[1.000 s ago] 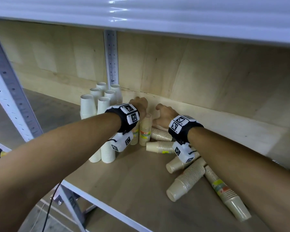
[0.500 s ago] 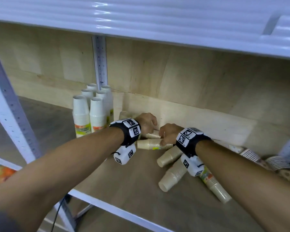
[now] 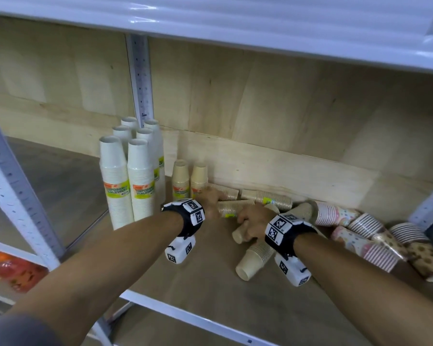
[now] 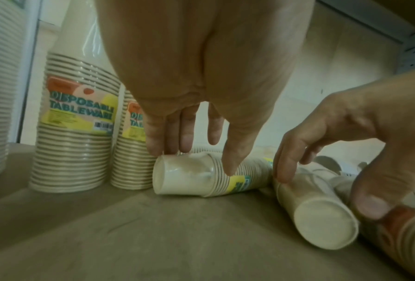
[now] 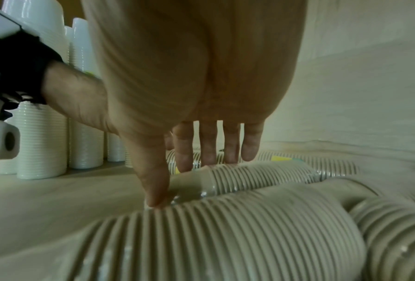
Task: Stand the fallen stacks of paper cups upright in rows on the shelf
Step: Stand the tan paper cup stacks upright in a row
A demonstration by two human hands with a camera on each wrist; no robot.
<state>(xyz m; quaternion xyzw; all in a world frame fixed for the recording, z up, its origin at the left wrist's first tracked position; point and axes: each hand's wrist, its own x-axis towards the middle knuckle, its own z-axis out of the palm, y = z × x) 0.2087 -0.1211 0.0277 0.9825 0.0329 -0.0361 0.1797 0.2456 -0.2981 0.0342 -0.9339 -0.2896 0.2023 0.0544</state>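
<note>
Plywood backs a white metal shelf (image 3: 190,318) whose brown board carries all the cups. At about 9 o'clock from the hands, six tall white cup stacks (image 3: 140,181) stand upright in two rows, wrapped in plastic with orange and yellow labels. Just beside them, toward 11 o'clock, two shorter beige stacks (image 3: 190,181) stand upright against the back wall.

From 12 to 3 o'clock lie the fallen beige stacks (image 3: 265,198), on their sides and crossing one another. The left hand (image 3: 211,202) reaches down on one lying stack (image 4: 211,176): in the left wrist view its fingers (image 4: 153,140) and thumb come down on either side of the stack's closed end, touching the wrapper; whether they squeeze it firmly I cannot tell. This stack lies with its base just beside the upright beige ones.

The right hand (image 3: 251,222) sits at 3 o'clock from the left, close to it. In the right wrist view its fingers (image 5: 207,150) hang nearly straight over a second lying stack (image 5: 261,176), thumb on the near side, fingertips on the far side, straddling the narrow end. Another beige stack (image 3: 254,258) lies in front of it, base toward the shelf edge.

Farther out at 3 o'clock, patterned cup stacks (image 3: 375,236), pink-striped and spotted, lie tumbled by the right upright.
</note>
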